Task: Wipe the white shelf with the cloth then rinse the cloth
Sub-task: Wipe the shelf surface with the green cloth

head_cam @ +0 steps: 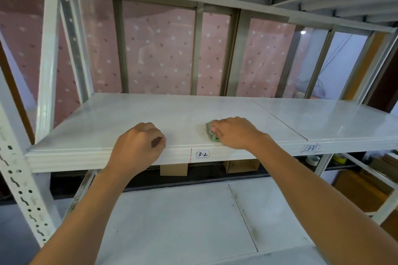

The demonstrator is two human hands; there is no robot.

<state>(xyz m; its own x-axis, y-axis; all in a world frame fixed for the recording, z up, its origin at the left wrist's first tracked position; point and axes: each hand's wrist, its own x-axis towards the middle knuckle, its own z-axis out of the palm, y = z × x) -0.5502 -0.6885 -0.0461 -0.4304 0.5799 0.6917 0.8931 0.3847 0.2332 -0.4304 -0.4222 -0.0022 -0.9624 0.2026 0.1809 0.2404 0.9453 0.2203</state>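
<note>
The white shelf (129, 118) runs across the middle of the view at chest height, its front edge labelled 3-2. My right hand (233, 133) presses a small greenish cloth (210, 133) flat on the shelf close to the front edge; only the cloth's left side shows past my fingers. My left hand (140, 146) rests on the front edge to the left of the cloth, fingers curled into a loose fist with nothing visible in it.
A lower white shelf (183, 221) lies under my arms, with dark specks along a seam. White perforated uprights (19, 189) stand at left. Cardboard boxes (173, 169) sit behind the lower shelf. A window with a pink dotted curtain (159, 49) is behind.
</note>
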